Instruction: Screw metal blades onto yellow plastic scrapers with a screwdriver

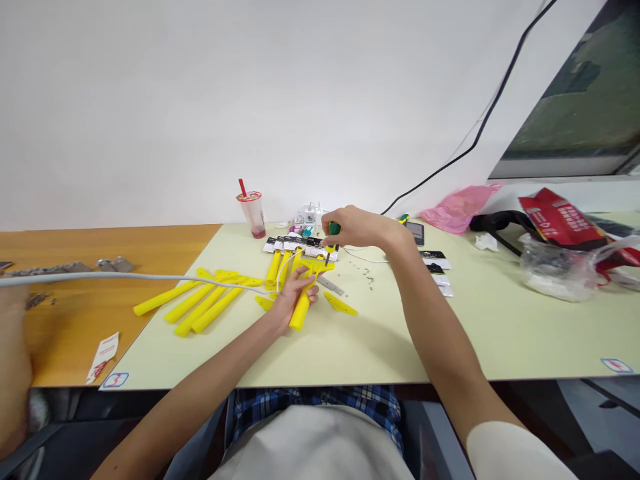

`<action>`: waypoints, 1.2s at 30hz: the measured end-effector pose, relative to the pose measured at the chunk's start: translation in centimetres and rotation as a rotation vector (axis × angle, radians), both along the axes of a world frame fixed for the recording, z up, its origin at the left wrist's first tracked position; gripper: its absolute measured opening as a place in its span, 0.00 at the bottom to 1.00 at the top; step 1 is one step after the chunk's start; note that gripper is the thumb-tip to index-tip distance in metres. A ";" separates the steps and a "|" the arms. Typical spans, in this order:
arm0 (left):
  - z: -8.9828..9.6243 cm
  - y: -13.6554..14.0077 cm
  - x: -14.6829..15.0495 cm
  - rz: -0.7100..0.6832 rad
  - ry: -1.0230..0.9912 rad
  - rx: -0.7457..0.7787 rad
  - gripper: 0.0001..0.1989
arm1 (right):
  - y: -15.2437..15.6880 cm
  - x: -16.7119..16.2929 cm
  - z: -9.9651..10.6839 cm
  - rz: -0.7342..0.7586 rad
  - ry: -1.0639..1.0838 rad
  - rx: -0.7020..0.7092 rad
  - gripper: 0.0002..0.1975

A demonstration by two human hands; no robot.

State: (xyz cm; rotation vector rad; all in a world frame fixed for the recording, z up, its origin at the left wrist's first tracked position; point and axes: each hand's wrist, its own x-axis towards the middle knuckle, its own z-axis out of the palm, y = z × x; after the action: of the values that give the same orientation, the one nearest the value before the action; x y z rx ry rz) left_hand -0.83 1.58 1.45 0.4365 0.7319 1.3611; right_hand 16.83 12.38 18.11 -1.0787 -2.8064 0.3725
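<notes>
My left hand (291, 297) is closed around a yellow plastic scraper (300, 312), its round handle slanting toward me and its wide flat head pointing away. Above that head, my right hand (350, 227) grips a screwdriver (330, 248) with a green and yellow handle, shaft pointing down. The tip meets or hovers just over the scraper head; I cannot tell which. A flat grey metal strip (331, 285) lies just right of my left hand. Near it rests a loose yellow triangular head piece (341, 304). Small screws (369, 273) are scattered to the right.
Several yellow scrapers (210, 303) lie at the left, and more stand in a row by black-and-white cards (313, 243). A white cable (190, 277) crosses at left. A drink cup (254, 213) stands behind. Plastic bags (555, 267) lie at right. Another person's arm (13, 360) shows far left.
</notes>
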 end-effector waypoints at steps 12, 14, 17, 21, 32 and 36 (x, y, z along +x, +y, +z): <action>-0.2 0.1 -0.1 0.005 -0.005 0.005 0.35 | -0.3 0.2 0.1 0.063 -0.057 -0.035 0.15; -0.3 0.1 -0.1 0.002 -0.004 0.013 0.35 | -0.3 0.2 0.1 0.089 -0.040 -0.054 0.15; -0.3 0.1 -0.2 -0.001 -0.005 0.027 0.34 | -0.1 0.2 -0.1 0.133 0.009 -0.054 0.11; -0.4 0.1 -0.3 -0.003 -0.006 0.032 0.34 | -0.2 0.1 0.1 0.114 0.027 -0.024 0.07; -0.4 0.1 -0.2 -0.001 -0.012 0.020 0.34 | -0.2 0.0 0.1 -0.076 -0.039 -0.080 0.11; -0.5 0.1 -0.3 0.002 -0.005 0.022 0.34 | -0.2 0.1 0.1 -0.048 -0.088 0.017 0.10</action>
State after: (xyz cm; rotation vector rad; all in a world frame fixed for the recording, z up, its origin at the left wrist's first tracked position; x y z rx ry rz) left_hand -1.10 1.70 0.94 0.4500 0.7141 1.3730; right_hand 16.95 12.20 18.19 -1.1847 -2.8477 0.3037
